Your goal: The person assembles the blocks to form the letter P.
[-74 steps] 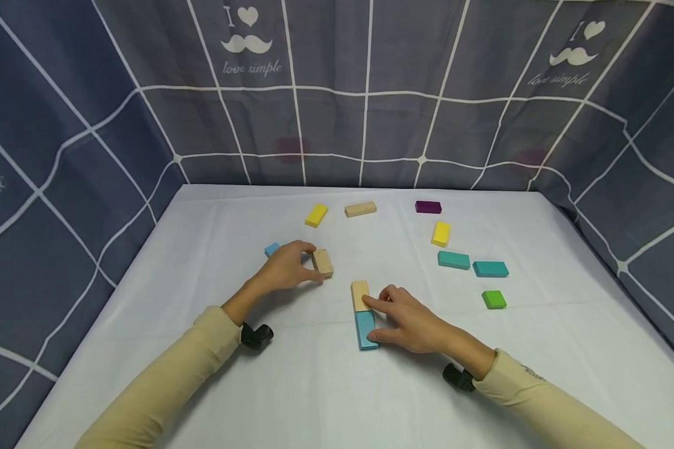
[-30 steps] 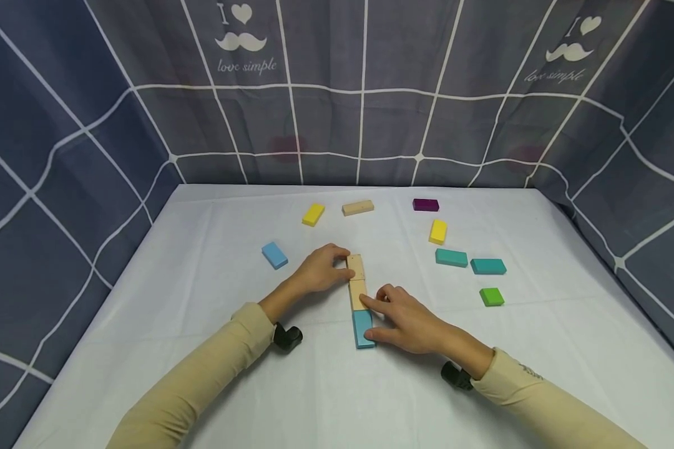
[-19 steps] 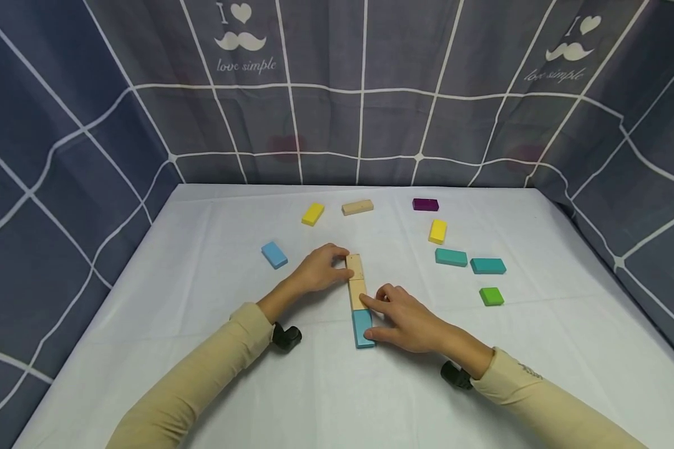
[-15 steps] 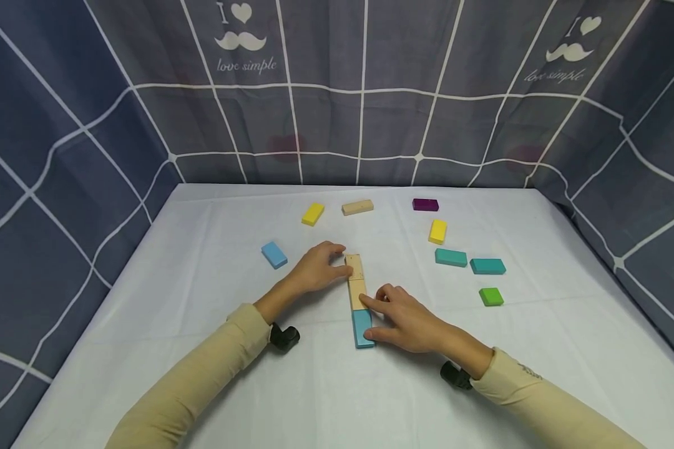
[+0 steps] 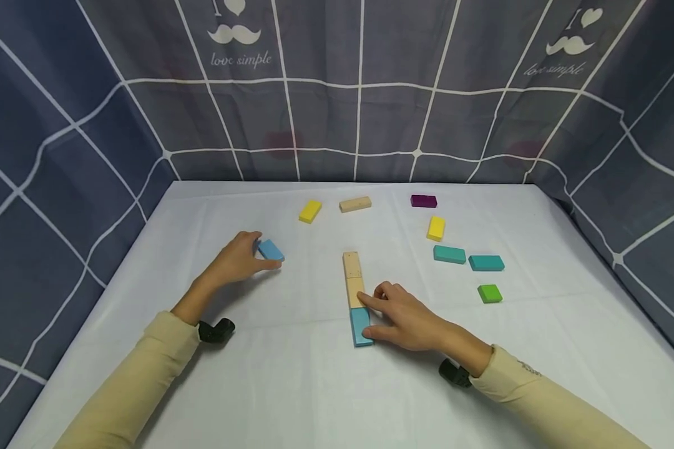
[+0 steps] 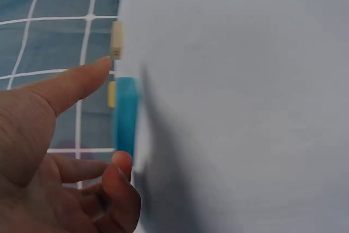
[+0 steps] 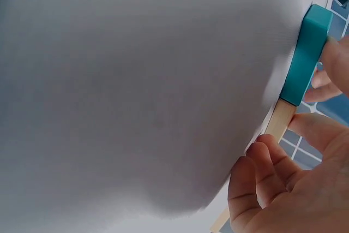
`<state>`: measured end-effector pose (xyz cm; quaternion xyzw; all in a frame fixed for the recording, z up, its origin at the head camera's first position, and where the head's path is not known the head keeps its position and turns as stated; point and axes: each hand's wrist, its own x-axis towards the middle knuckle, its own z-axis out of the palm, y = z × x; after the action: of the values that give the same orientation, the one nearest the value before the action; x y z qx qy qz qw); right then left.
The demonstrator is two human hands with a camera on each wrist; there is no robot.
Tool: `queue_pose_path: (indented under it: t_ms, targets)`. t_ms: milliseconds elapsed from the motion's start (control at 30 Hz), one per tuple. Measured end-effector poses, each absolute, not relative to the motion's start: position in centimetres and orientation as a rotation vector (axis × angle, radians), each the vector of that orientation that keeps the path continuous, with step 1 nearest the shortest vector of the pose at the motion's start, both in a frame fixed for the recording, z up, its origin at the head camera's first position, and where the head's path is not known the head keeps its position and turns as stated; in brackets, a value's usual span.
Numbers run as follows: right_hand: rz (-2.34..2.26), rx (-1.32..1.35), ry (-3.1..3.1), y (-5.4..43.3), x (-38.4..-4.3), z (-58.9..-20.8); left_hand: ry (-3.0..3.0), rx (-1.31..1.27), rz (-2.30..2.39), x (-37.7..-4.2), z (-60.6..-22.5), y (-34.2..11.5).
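Note:
My left hand [image 5: 236,260] is spread around a light-blue wooden block [image 5: 271,249] lying at the left. In the left wrist view, thumb and fingertips stand at opposite ends of that block [image 6: 126,114], with a gap on the thumb side. A straight row of blocks lies in the middle: a blue block [image 5: 361,327] nearest me, a natural wood block [image 5: 354,288] beyond it, then another wood block [image 5: 352,264]. My right hand [image 5: 407,318] rests at the row's right side, thumb touching the blue block and index finger touching the nearer wood block. Its other fingers are bent.
Farther back on the white tablecloth [image 5: 292,386] lie a yellow block [image 5: 310,211], a wood block [image 5: 355,204] and a purple block [image 5: 424,201]. Toward the right are another yellow block [image 5: 435,229], two teal blocks [image 5: 449,254] and a green block [image 5: 490,294]. A grid-patterned curtain [image 5: 326,118] encloses the table.
My left hand brought the far wood block to the end of the row, let it go, and moved left to the light-blue block. The right hand stayed at the row.

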<state>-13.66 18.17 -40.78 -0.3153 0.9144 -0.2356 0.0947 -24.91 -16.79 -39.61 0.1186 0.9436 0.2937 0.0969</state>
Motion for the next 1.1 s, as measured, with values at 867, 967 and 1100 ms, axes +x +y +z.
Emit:
queue_pose_path:
  t_ms: [867,967,1100]
  targets:
    - [-0.679,-0.930,2.727,18.5,-13.6,-40.7,2.766,0.450,1.069,-27.3,-38.4,-11.5]
    - [-0.679,-0.928,2.725,18.3,-13.7,-40.6,2.739,0.491,1.120,-28.1,-38.3,-8.6]
    - [-0.681,-0.917,2.714,18.1,-13.6,-40.6,2.711,0.526,1.079,-28.9,-38.9,-5.2]
